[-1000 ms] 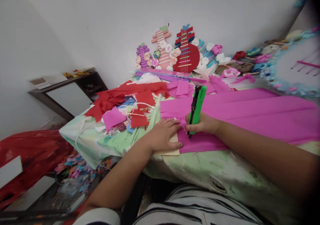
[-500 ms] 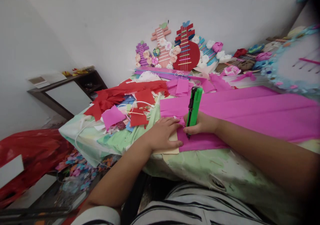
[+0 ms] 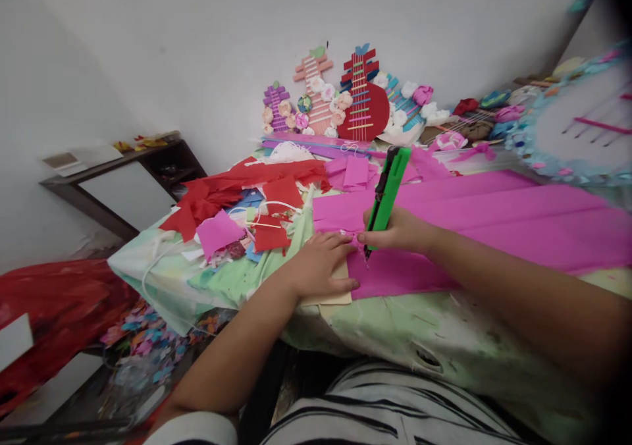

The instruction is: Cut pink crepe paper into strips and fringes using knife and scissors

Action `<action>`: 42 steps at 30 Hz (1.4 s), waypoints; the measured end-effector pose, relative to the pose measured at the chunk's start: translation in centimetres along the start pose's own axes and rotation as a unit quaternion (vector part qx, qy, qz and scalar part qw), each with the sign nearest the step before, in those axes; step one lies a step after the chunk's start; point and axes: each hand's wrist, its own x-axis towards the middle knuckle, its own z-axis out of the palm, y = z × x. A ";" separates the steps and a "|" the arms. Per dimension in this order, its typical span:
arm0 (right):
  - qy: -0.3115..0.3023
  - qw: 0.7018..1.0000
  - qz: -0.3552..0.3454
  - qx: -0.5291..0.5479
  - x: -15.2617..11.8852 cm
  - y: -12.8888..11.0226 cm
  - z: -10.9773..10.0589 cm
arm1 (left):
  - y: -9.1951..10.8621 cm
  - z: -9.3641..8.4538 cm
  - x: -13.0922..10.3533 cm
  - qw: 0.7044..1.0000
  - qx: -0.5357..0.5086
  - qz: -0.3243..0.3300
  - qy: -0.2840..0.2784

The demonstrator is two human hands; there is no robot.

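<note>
My right hand (image 3: 395, 230) grips a green and black cutter (image 3: 388, 188) tilted upright, its lower tip close to the pink paper (image 3: 415, 275). A small ragged slit shows in the paper near that tip. Flat on the left end of the pink paper, my left hand (image 3: 323, 267) presses with its fingers spread, over a pale yellow piece (image 3: 340, 290) that is partly hidden beneath it. The pink paper stretches far to the right across the cloth-covered table.
Red paper (image 3: 212, 201), pink and red squares and a white cord (image 3: 153, 261) lie at the left. Decorated instrument shapes (image 3: 363, 103) lean on the wall behind. A blue-edged round piece (image 3: 543, 135) stands at the right. The table's green cloth (image 3: 385, 320) hangs in front.
The cutter has lifted a little and tilts more to the right, with its tip shifted slightly up and left. My left hand stays in place on the paper.
</note>
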 end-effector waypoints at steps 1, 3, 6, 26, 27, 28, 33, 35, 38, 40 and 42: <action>-0.011 1.000 0.009 0.000 -0.2 -0.4 -0.1 | 0.0 0.0 0.0 1.000 -0.002 0.001 0.003; -0.048 0.999 0.021 0.016 -0.6 -0.9 0.0 | 0.0 0.0 0.0 1.000 -0.005 0.000 0.009; -0.072 0.996 0.021 0.043 -1.4 -0.4 0.4 | 0.1 0.0 -0.1 1.000 -0.001 0.000 0.010; -0.013 0.999 0.007 0.046 -2.1 1.8 1.4 | 0.3 -0.2 0.0 1.000 0.008 0.002 0.003; -0.020 0.999 0.006 0.042 -2.1 1.8 1.5 | 0.3 -0.2 0.0 1.000 0.008 0.004 0.004; -0.026 0.999 0.006 0.038 -2.1 1.8 1.5 | 0.3 -0.2 0.0 1.000 0.008 0.005 0.006; -0.036 0.999 0.008 0.018 -2.1 2.1 1.5 | 0.0 0.0 0.0 1.000 0.009 0.009 0.014; -0.034 0.999 0.008 0.011 -2.1 2.1 1.5 | 0.0 0.0 0.0 1.000 0.009 0.010 0.015; -0.027 1.000 0.008 0.001 -2.1 1.9 1.5 | 0.1 -0.1 0.0 1.000 0.009 0.005 0.013; -0.020 1.000 0.004 -0.002 -2.2 1.8 1.5 | 0.1 -0.1 0.0 1.000 0.008 0.004 0.011; -0.018 1.000 -0.001 0.002 -2.2 1.7 1.5 | 0.1 0.0 0.0 1.000 0.008 0.005 0.011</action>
